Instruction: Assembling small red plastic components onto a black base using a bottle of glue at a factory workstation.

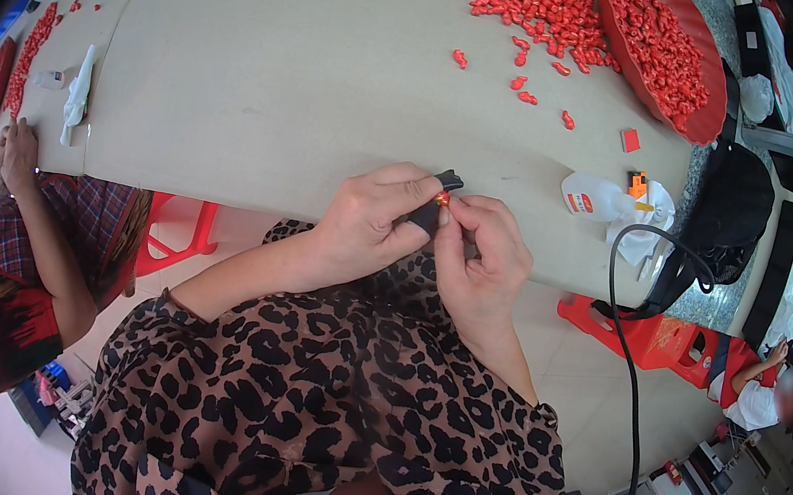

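Just above the table's near edge, my two hands meet. My left hand point(372, 216) is closed around a dark, folded piece that looks like black cloth point(424, 213); one end of it sticks out past the fingers. Against this dark piece sits a small glossy red piece point(442, 198) with a yellowish mark. The thumb and fingertips of my right hand point(485, 246) pinch it from the right. Fingers cover most of the red piece, so its full shape is hidden.
Small red gourd-shaped pieces point(538, 8) lie heaped at the far right beside a red dish point(706, 118) full of them. Nearer stand a squeeze bottle point(591, 197), white tissue point(636, 241) and a black bag point(736, 197). A black cable point(624, 358) hangs right. Someone sits at left point(43, 271).
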Demonstrator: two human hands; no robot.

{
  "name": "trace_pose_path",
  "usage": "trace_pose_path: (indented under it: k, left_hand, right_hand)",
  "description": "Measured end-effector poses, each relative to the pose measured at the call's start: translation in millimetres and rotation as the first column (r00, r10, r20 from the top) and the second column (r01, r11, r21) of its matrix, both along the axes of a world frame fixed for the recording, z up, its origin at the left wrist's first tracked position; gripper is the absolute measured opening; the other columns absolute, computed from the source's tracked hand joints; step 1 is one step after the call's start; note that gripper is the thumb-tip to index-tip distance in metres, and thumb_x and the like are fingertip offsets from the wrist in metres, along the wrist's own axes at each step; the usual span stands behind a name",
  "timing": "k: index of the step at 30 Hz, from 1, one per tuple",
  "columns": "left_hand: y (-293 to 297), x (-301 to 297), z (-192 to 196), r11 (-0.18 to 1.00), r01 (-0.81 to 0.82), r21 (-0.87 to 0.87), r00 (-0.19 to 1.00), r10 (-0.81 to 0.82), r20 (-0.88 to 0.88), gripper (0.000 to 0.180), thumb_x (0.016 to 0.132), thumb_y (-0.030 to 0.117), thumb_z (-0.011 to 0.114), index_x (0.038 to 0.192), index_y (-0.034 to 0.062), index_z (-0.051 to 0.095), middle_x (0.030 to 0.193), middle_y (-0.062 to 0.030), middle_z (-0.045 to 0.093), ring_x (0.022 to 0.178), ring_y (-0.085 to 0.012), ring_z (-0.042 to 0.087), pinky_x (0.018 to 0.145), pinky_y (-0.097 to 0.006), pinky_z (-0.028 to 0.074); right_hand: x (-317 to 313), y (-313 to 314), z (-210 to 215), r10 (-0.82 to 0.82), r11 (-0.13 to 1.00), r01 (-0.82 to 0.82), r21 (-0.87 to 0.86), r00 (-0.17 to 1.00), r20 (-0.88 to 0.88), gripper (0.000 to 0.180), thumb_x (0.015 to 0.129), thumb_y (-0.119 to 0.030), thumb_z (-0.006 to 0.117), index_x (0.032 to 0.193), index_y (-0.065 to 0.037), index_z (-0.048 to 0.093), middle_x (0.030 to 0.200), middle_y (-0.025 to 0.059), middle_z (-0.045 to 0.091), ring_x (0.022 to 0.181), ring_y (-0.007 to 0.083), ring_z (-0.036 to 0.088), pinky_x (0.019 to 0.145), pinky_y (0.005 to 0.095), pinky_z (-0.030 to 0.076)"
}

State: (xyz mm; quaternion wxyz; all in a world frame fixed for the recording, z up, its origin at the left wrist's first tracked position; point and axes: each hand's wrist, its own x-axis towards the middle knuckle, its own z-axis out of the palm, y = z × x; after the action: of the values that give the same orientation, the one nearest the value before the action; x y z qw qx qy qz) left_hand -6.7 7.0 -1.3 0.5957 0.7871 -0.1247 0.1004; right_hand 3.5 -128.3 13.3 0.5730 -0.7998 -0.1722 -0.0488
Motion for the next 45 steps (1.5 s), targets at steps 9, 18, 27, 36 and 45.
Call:
trace_pose_path:
  k: [9, 18, 27, 36, 45]
  left_hand:
    - [-1, 2, 2, 0.998, -0.006, 0.064, 1.000, 0.006, 0.011, 0.029, 0.064, -0.001, 0.056, 0.092, -0.0019, 0.053, 0.077, -0.0117, 0.054, 0.066, -0.0228, 0.055, 0.056, -0.028, 0.045]
    - [-4, 2, -1, 0.992, -0.030, 0.120, 0.998, 0.024, 0.051, 0.031, 0.065, -0.005, 0.054, 0.095, -0.0020, 0.053, 0.077, -0.0110, 0.054, 0.064, -0.0201, 0.055, 0.056, -0.025, 0.044]
    - [-4, 1, -3, 0.993, -0.042, 0.111, 0.997, 0.035, 0.065, 0.028, 0.066, -0.003, 0.056, 0.094, -0.0020, 0.053, 0.076, -0.0107, 0.054, 0.062, -0.0193, 0.054, 0.053, -0.024, 0.044]
    - [-3, 0, -1, 0.994, -0.029, 0.103, 0.999, 0.025, 0.039, 0.029, 0.062, -0.002, 0.056, 0.090, -0.0027, 0.053, 0.078, -0.0123, 0.054, 0.064, -0.0248, 0.055, 0.054, -0.029, 0.045]
    - [-3, 1, 2, 0.996, -0.005, 0.092, 0.998, 0.000, 0.056, 0.028, 0.062, -0.003, 0.055, 0.090, -0.0028, 0.052, 0.078, -0.0117, 0.054, 0.065, -0.0239, 0.055, 0.055, -0.029, 0.045]
  right_hand:
    - [3, -2, -1, 0.005, 0.998, -0.002, 0.058, 0.998, -0.061, 0.009, 0.072, 0.005, 0.055, 0.080, 0.003, 0.054, 0.076, 0.0110, 0.054, 0.060, 0.0147, 0.055, 0.052, 0.0224, 0.046]
    - [4, -4, -3, 0.045, 0.976, 0.005, 0.219, 0.974, -0.224, 0.006, 0.074, 0.006, 0.053, 0.079, 0.004, 0.054, 0.077, 0.0087, 0.054, 0.061, 0.0104, 0.055, 0.053, 0.0198, 0.046]
    - [2, -3, -8, 0.032, 0.975, 0.018, 0.220, 0.974, -0.223, 0.005, 0.074, 0.006, 0.053, 0.079, 0.005, 0.053, 0.077, 0.0082, 0.054, 0.062, 0.0093, 0.054, 0.053, 0.0195, 0.045]
    - [1, -1, -8, 0.010, 0.985, 0.024, 0.169, 0.981, -0.193, 0.007, 0.072, 0.006, 0.055, 0.079, 0.004, 0.054, 0.076, 0.0095, 0.054, 0.063, 0.0115, 0.053, 0.054, 0.0202, 0.043]
    - [2, -3, -7, 0.016, 0.993, -0.004, 0.122, 0.995, -0.094, 0.010, 0.071, 0.006, 0.055, 0.080, 0.003, 0.054, 0.075, 0.0101, 0.054, 0.062, 0.0143, 0.053, 0.053, 0.0218, 0.044]
